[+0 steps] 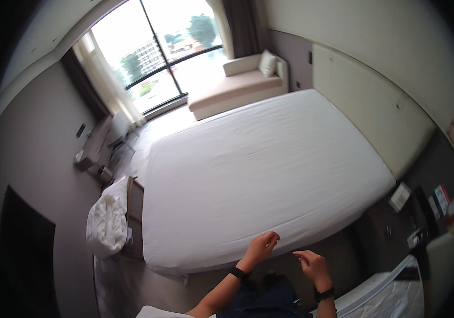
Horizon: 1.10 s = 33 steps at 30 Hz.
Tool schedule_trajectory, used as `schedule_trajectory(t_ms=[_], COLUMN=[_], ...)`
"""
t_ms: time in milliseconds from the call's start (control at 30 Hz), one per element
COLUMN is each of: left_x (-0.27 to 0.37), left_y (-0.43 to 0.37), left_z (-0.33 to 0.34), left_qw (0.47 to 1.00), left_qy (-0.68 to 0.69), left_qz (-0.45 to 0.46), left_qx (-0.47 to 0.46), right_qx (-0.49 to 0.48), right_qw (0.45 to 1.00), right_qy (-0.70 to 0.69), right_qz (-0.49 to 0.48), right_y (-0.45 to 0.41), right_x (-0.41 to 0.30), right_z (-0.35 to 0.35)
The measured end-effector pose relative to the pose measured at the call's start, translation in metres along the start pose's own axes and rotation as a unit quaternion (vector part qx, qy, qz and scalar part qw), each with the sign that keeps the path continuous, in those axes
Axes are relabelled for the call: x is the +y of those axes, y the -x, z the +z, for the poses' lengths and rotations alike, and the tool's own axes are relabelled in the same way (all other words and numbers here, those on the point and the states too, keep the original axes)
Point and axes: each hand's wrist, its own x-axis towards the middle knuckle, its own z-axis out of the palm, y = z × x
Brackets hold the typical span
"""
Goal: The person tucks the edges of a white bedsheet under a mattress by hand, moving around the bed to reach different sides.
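Note:
A large bed (258, 167) with a smooth white fitted sheet lies before me, with faint creases across its top. My left hand (262, 245) hovers at the bed's near edge, its fingers loosely bent and nothing seen in them. Whether its fingertips touch the sheet, I cannot tell. To the right, apart from the mattress side, my right hand (312, 265) hangs in the air, empty, thumb and fingers apart. A black band circles each wrist. At the near left corner, a bit of the sheet hangs down.
White bedding (107, 222) is heaped on furniture left of the bed. A daybed (238, 85) with a cushion (267, 63) stands by the window, a desk (96, 141) and chair (119, 126) along the left wall. Another mattress (389, 294) is at lower right, near a bedside tissue box (400, 196).

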Motion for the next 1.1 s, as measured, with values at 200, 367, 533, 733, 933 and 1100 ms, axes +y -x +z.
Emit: schedule_trajectory(t_ms=[200,367,533,733,933,1100], left_x=[0.002,-0.037,-0.093,-0.193,-0.327,-0.404], left_y=[-0.021,-0.007,0.029,0.071,0.086,0.100], left_z=[0.049,0.080,0.105,0.160,0.215,0.248], left_qw=[0.991,0.975,0.934,0.880,0.852,0.865], left_qy=[0.033,-0.012,-0.092,-0.186,-0.259,-0.313], left_qz=[0.017,0.039,0.050,0.058,0.050,0.102], left_qx=[-0.125,-0.219,-0.341,-0.433,-0.452,-0.379], right_qx=[0.108,0.172,0.217,0.173,0.090,0.134], right_qw=[0.988,0.970,0.954,0.958,0.978,0.982], right_qy=[0.042,0.073,0.048,0.025,0.078,0.100], right_qz=[0.107,0.158,0.201,0.228,0.171,0.084], right_y=[0.053,0.084,0.126,0.148,0.137,0.126], right_x=[0.050,0.082,0.137,0.242,0.353,0.427], right_z=[-0.013,0.031,0.117,0.245,0.346,0.393])
